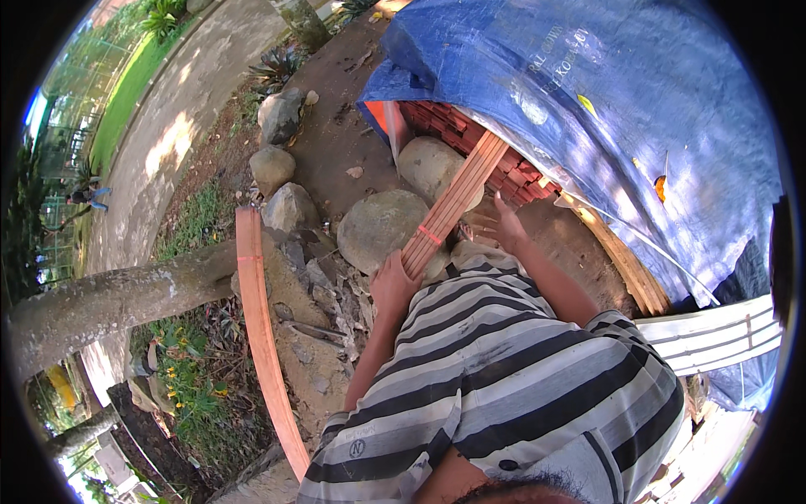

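A bundle of reddish wooden strips [457, 195], tied with a red band, slants out from under a blue tarpaulin [604, 101]. My left hand [393, 284] is closed around the bundle's near end. Beside the bundle, my right hand [497, 223] is spread with the fingers apart; whether it touches the wood I cannot tell. My striped shirt fills the lower middle of the view.
Another long bundle of wooden strips [260, 328] lies on the dirt to the left. Large rounded stones [382, 225] sit under the held bundle. A stack of red wood [445, 122] shows under the tarpaulin. A tree trunk [109, 294] crosses at left. White boards [714, 332] lie at right.
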Motion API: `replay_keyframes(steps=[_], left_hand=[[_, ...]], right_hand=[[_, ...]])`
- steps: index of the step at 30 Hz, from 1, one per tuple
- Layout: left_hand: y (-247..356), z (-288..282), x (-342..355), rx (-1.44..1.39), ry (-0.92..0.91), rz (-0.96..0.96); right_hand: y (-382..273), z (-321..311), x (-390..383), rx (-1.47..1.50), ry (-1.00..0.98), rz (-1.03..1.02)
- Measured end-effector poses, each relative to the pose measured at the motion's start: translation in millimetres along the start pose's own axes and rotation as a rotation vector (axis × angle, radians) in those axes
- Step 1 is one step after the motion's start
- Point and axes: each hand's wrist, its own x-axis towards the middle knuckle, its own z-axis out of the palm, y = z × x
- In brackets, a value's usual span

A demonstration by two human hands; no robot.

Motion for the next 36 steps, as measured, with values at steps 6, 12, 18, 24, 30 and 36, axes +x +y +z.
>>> replay_keyframes(steps=[6, 12, 18, 24, 30, 36], left_hand=[[-81.4, -6.4, -147.6, 0.011, -0.010, -0.147], [-123.5, -19.4, -284.6, -0.071, 0.013, -0.215], [-152.3, -4.4, -380.8, -0.090, 0.045, -0.246], [-194.1, -6.1, -493.3, -0.001, -0.013, -0.405], [-205.7, 11.0, -635.6, 0.164, 0.152, -0.480], [-170.4, 20.0, -807.3, 0.089, -0.003, -0.741]], right_hand=[[-22.7, 31.9, 25.1, 0.518, -0.070, -0.264], [-35.0, 34.1, 29.6, 0.446, 0.050, -0.360], [4.5, 50.9, -13.1, 0.370, 0.098, -0.309], [106.0, 88.2, -84.6, 0.399, 0.109, -0.282], [211.0, 106.4, -188.2, 0.337, -0.110, -0.052], [307.7, 93.3, -292.2, 0.312, -0.203, 0.147]])
